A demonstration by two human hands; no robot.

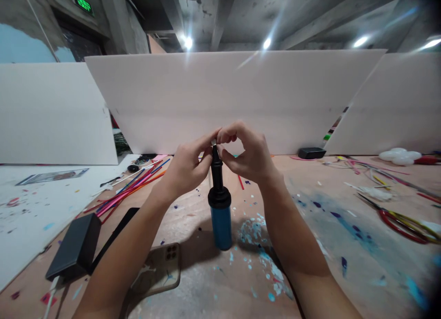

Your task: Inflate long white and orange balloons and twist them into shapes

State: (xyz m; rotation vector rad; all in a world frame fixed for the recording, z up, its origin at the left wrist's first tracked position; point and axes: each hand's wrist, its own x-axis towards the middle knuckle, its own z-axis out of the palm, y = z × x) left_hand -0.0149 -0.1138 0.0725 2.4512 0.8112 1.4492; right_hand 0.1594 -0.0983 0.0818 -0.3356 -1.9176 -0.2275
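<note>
A long white board [234,98] spans the far side, its lower edge along the far edge of the table [200,293]. The table is pinkish, spattered with blue and dark paint.

Over the middle of the table, the left hand [189,165] and right hand [250,153] come together at the tip of a hand pump [221,225]. Each has its thumb and forefinger drawn in close, pinching a small pale piece there, while the right forefinger is curled. The pump stands upright in the centre, its blue barrel down and black nozzle pointing up.

A bundle of thin coloured strips [129,190], mostly pink, red, orange and blue, lies on the left. Red-handled scissors [386,215] lie on the right. On the near left are a black box [74,245] with a white cable and a phone [165,266], partly hidden by the left forearm. A puffy white balloon [399,156] lies far right, with a smaller black case [312,153] to its left. Smallest is the pale piece [214,142] at the nozzle, mostly covered by fingers.
</note>
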